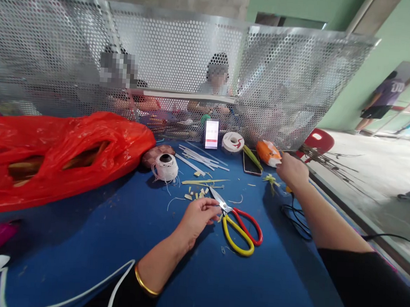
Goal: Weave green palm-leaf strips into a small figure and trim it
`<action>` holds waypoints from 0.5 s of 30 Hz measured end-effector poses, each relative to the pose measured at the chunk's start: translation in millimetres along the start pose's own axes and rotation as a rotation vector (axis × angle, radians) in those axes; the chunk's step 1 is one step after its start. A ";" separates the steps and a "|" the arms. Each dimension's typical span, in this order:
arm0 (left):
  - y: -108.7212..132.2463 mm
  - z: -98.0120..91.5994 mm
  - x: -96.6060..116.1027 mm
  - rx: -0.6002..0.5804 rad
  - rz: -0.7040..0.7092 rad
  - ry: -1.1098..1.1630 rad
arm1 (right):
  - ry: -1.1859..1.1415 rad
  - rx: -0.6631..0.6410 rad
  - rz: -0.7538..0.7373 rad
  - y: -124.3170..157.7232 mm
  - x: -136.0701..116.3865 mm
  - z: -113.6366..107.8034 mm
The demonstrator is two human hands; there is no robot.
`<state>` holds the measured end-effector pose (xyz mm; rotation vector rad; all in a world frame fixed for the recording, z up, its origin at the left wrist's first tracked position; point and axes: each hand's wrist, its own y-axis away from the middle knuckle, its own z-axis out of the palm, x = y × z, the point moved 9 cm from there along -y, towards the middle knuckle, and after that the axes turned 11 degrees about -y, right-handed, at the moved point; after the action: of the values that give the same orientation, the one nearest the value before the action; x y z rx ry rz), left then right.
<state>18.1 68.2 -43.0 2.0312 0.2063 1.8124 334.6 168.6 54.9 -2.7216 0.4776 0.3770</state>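
My left hand (198, 219) is low over the blue table, thumb and fingers drawn together beside the blades of a pair of scissors (225, 208). Whatever may be in that pinch is too small to make out. The scissors lie with one red and one yellow handle. Pale cut scraps (198, 193) are scattered just beyond my left fingers. My right hand (295, 172) is closed at the white end of an orange soft pack (268, 152), its fingertips mostly hidden. Below it lies a small yellow-green frayed plant-like piece (271, 180).
A red plastic bag (122, 139) fills the left side. White thread spool (166, 167), white strips (203, 159), ribbon roll (232, 142), a lit phone (211, 134) and a dark phone (251, 163) stand or lie toward a perforated metal screen (177, 45). People sit behind it. Black cable (296, 219) lies right.
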 end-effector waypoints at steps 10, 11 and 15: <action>-0.8 -31.2 16.4 0.238 0.191 0.053 | -0.260 -0.011 -0.594 163.1 -70.1 2.9; 1.0 -38.0 19.6 0.283 0.214 0.069 | -0.270 -0.082 -0.608 173.5 -72.4 14.6; 13.2 -64.7 34.2 0.431 0.317 0.125 | -0.303 -0.239 -0.625 189.8 -76.2 40.1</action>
<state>-42.2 82.0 -1.8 2.3473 0.3548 2.2506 187.2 37.7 -12.8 -2.7770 -0.5207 0.6811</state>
